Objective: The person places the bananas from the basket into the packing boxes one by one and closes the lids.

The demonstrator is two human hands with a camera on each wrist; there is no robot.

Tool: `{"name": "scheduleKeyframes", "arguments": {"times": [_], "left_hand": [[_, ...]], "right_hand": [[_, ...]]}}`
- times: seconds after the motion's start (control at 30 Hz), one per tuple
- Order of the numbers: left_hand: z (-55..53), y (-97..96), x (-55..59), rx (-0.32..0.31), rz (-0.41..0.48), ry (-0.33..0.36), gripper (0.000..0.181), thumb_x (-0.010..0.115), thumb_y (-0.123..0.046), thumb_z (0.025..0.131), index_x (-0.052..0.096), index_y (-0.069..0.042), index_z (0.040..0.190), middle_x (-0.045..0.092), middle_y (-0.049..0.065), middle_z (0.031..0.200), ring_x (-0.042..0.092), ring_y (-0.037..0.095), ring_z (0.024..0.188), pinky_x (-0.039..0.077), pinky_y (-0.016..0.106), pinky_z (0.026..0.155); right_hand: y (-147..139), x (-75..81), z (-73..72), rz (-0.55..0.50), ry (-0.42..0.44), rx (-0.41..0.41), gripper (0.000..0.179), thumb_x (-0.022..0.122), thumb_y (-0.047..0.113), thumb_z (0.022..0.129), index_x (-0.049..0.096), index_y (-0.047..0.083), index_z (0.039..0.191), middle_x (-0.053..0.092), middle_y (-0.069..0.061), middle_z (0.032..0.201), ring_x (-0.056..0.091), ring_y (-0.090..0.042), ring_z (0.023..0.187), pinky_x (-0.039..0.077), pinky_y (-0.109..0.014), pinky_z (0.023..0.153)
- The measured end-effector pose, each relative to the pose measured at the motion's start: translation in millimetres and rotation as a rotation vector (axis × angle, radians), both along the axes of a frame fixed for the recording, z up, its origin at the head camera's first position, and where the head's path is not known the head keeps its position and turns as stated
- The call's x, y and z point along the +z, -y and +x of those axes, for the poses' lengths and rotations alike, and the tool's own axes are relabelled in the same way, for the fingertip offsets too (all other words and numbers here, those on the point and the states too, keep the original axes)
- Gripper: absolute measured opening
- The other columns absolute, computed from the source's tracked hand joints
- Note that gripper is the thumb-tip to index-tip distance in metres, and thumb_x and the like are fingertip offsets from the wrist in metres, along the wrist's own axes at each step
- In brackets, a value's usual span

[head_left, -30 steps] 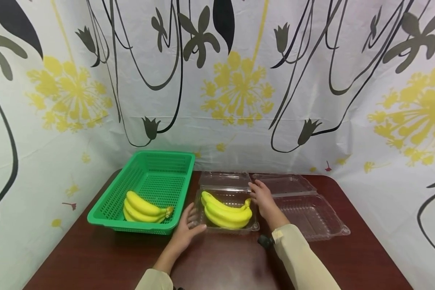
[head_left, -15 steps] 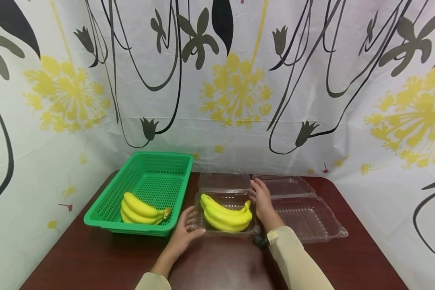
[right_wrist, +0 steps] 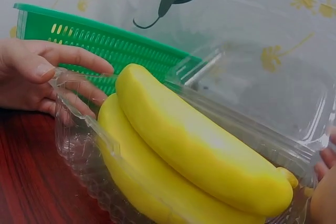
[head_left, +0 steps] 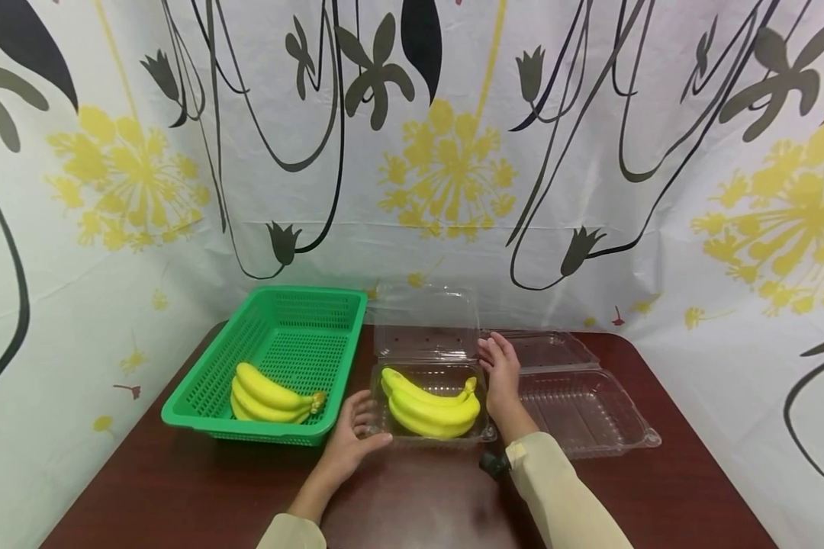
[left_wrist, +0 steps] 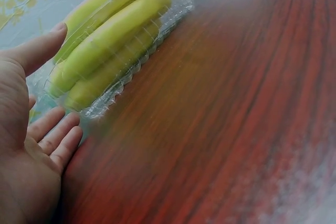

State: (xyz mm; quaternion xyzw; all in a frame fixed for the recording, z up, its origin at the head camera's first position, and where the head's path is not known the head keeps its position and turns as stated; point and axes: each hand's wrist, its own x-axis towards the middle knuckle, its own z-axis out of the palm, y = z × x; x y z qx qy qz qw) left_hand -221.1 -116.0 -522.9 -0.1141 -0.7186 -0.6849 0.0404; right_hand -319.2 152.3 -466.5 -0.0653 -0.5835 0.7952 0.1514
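Note:
A bunch of yellow bananas (head_left: 432, 404) lies in the base of a clear plastic clamshell box (head_left: 400, 436). Its hinged lid (head_left: 426, 316) stands tilted up at the back. My left hand (head_left: 350, 431) is at the box's left wall, fingers extended and thumb near the front corner; the right wrist view shows its thumb right at the corner. My right hand (head_left: 503, 377) is beside the box's right side, its fingertips close to the hinge and the lid's lower edge. In the right wrist view only the edge of this hand (right_wrist: 325, 182) shows.
Left of the box stands a green plastic basket (head_left: 264, 433) with another bunch of bananas (head_left: 268, 395) in it. A second clear clamshell box (head_left: 590, 408) lies spread on the right of the brown table (head_left: 432, 503). A patterned cloth (head_left: 412, 152) hangs behind.
The box's lid has swung up from lying flat behind the base to standing tilted. My right hand has shifted slightly; my left hand keeps its place at the left wall.

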Motion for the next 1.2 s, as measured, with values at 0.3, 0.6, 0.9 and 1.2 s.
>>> {"name": "scheduleKeyframes", "arguments": {"times": [0.3,0.6,0.9,1.2], "left_hand": [[8.4,-3.2,17.1,0.009,-0.023,-0.004,0.09,0.078,-0.005,0.079,0.022,-0.003,0.151,0.045,0.028,0.135,0.048,0.043,0.113,0.042,0.049,0.092],[15.7,-7.1,32.1,0.032,-0.062,-0.01,0.089,0.076,-0.002,0.081,0.02,0.0,0.151,0.043,0.031,0.132,0.048,0.045,0.11,0.045,0.05,0.089],[16.9,-7.8,34.8,0.053,-0.061,-0.015,0.09,0.077,-0.001,0.08,0.02,0.001,0.151,0.042,0.033,0.133,0.05,0.043,0.108,0.045,0.053,0.089],[13.8,-6.2,31.6,0.088,-0.091,0.052,0.09,0.076,-0.003,0.082,0.02,-0.005,0.152,0.048,0.022,0.107,0.05,0.032,0.089,0.048,0.033,0.075]], "right_hand": [[-1.9,1.1,1.0,-0.053,-0.113,-0.027,0.039,0.043,0.026,0.105,0.05,0.0,0.134,0.067,-0.013,0.115,0.056,-0.025,0.105,0.04,-0.041,0.094],[-9.5,10.2,10.2,-0.077,-0.174,0.002,0.043,0.039,0.028,0.106,0.053,-0.006,0.128,0.073,-0.006,0.1,0.062,-0.024,0.097,0.043,-0.041,0.09],[-17.4,21.3,41.6,-0.045,-0.166,0.09,0.047,0.035,0.032,0.107,0.054,-0.007,0.127,0.071,0.007,0.09,0.063,-0.012,0.093,0.043,-0.037,0.089],[-19.7,10.5,75.0,0.039,-0.09,0.133,0.046,0.031,0.034,0.107,0.049,0.0,0.131,0.07,-0.004,0.111,0.059,-0.012,0.109,0.037,-0.03,0.096]]}}
